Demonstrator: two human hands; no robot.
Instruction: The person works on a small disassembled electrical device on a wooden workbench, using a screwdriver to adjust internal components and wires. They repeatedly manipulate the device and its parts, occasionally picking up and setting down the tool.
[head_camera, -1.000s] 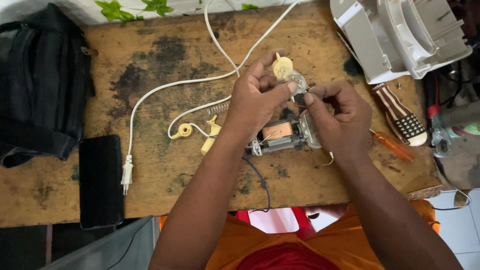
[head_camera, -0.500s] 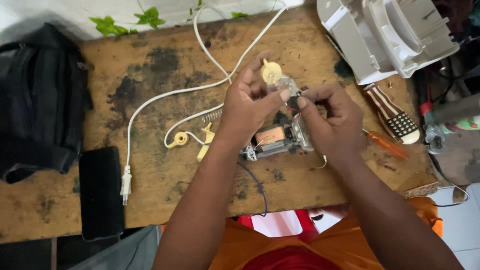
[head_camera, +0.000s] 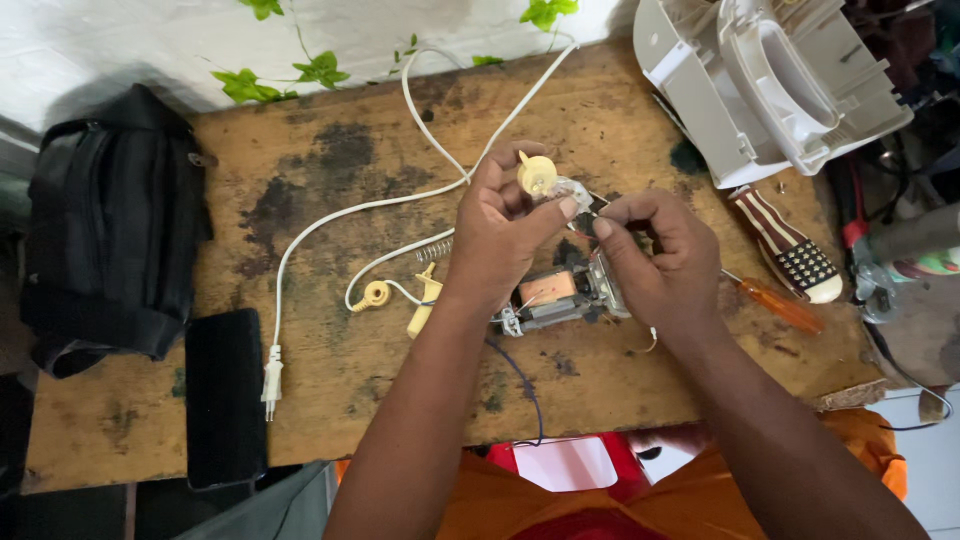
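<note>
Left hand: our left hand (head_camera: 500, 235) pinches a cream knob (head_camera: 536, 174) with a clear part between thumb and fingers, raised above the counter (head_camera: 330, 400).
Right hand: our right hand (head_camera: 655, 255) is pressed together, fingertips pinching a small dark piece just beside the knob; we cannot tell what it is.
Motor: a small electric motor (head_camera: 560, 295) with copper winding lies on the counter under both hands.
Cord: a white power cord (head_camera: 300, 235) loops leftward, its plug (head_camera: 270, 375) near a black phone (head_camera: 225, 395).
Right side: an orange-handled screwdriver (head_camera: 785, 305) near a striped brush (head_camera: 790, 245).
Far: a white plastic housing (head_camera: 770, 85); a black bag (head_camera: 110, 230) at far left.
</note>
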